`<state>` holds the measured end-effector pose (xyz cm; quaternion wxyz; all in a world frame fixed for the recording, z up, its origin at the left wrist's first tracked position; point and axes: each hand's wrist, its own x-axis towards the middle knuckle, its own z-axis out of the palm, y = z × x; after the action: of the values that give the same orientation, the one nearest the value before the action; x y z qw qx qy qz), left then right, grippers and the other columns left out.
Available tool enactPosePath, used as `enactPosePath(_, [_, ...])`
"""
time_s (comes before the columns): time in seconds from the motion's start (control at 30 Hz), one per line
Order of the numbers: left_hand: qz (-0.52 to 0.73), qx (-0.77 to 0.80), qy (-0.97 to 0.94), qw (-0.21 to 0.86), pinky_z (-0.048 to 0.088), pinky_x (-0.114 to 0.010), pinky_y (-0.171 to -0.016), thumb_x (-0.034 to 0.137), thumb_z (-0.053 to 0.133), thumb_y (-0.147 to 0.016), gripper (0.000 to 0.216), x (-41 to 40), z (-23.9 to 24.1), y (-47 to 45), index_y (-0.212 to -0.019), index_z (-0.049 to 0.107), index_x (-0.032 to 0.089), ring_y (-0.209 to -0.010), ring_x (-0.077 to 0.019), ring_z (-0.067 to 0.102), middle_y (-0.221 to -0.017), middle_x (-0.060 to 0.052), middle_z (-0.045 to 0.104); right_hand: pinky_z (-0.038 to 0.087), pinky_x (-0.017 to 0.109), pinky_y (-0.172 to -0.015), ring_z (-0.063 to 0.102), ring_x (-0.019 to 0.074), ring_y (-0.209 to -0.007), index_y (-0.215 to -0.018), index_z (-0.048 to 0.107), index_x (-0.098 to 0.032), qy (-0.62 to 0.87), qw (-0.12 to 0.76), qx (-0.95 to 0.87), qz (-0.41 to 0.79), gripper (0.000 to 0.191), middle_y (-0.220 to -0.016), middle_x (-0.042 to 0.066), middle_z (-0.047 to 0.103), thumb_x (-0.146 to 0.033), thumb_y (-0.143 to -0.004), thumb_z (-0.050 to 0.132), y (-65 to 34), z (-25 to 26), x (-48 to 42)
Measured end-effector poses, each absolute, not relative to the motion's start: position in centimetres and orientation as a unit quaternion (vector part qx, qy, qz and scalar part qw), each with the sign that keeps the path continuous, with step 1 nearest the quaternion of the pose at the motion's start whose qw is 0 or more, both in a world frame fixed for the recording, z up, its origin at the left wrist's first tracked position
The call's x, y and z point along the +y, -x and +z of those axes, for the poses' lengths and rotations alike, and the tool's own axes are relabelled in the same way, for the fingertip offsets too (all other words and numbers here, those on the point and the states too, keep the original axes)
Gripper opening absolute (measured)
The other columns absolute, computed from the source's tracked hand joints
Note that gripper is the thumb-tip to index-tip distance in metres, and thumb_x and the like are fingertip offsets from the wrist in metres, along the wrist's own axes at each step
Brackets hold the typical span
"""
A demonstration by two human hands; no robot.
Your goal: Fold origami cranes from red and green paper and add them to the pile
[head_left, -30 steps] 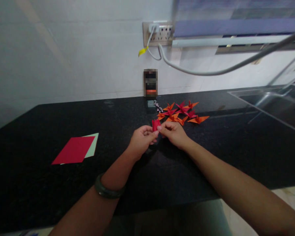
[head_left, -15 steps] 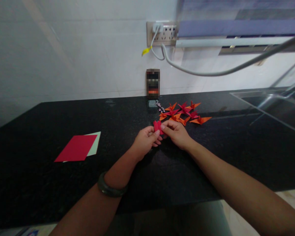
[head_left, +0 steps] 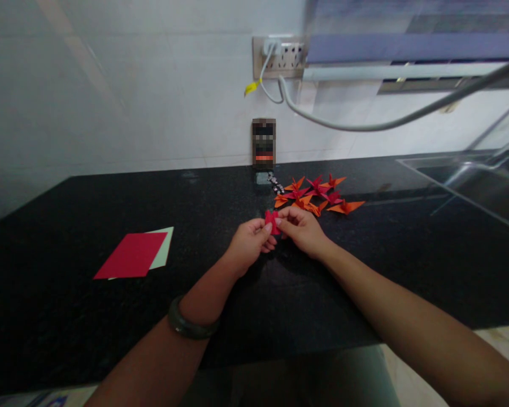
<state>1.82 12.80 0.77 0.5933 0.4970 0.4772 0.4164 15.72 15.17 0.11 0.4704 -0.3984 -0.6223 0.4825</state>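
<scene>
A small piece of folded red paper is held between both hands above the dark countertop. My left hand pinches its left and lower side, thumb in front. On the other side, my right hand grips the paper's right edge between thumb and fingers. Part of the paper is hidden behind the thumbs. Just beyond the right hand lie several orange and red folded paper cranes, grouped close together.
At the left lie a red paper square and a pale green sheet partly under it. A phone leans on the wall, a beaded strap before it. A grey cable hangs from the wall socket. A sink is at right.
The red folded paper has turned slightly, and the fingers of both hands have shifted a little on it. Everything else stays where it was.
</scene>
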Motion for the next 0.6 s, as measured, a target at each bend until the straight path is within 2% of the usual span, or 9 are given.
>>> enactPosePath(0.4, [0.409, 0.488, -0.503, 0.584, 0.038, -0.016, -0.043, 0.020, 0.047, -0.080, 0.015, 12.86, 0.81, -1.84, -0.068, 0.052, 0.014, -0.043, -0.0060, 0.051, -0.052, 0.002, 0.056, 0.035, 0.022, -0.047, 0.042, 0.0068, -0.049, -0.070, 0.053, -0.016, 0.415, 0.454, -0.635, 0.468, 0.015, -0.060, -0.003, 0.050, -0.030, -0.070, 0.057, -15.68, -0.03, 15.23])
enactPosePath(0.6, [0.438, 0.519, -0.472, 0.563, 0.043, -0.018, -0.048, 0.015, 0.055, -0.075, 0.004, 12.82, 0.93, -1.90, -0.072, 0.057, 0.012, -0.047, -0.0075, 0.055, -0.054, 0.000, 0.060, 0.037, 0.022, -0.047, 0.043, 0.0080, -0.050, -0.074, 0.050, -0.019, 0.416, 0.509, -0.609, 0.443, 0.017, -0.064, -0.003, 0.050, -0.029, -0.067, 0.061, -15.61, -0.21, 15.42])
